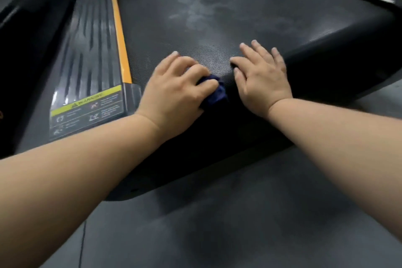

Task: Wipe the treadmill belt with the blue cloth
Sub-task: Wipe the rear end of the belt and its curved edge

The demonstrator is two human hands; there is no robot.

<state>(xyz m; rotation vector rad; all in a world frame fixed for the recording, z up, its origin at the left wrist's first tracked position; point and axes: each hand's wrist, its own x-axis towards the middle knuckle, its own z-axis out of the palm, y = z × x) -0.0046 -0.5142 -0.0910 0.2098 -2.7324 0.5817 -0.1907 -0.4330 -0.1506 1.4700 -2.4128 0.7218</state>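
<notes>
We had our left hand [176, 91] on the cloth [214, 92] at the belt's [195, 17] near end, our right hand [262, 81] just beside it.

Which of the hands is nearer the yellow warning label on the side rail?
Left. The left hand, bunching the blue cloth, sits just right of the warning label; the right hand lies flat on the belt, farther right.

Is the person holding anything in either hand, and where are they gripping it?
The left hand holds the blue cloth, bunched under the palm and fingers. The right hand holds nothing; it lies flat on the treadmill belt.
</notes>
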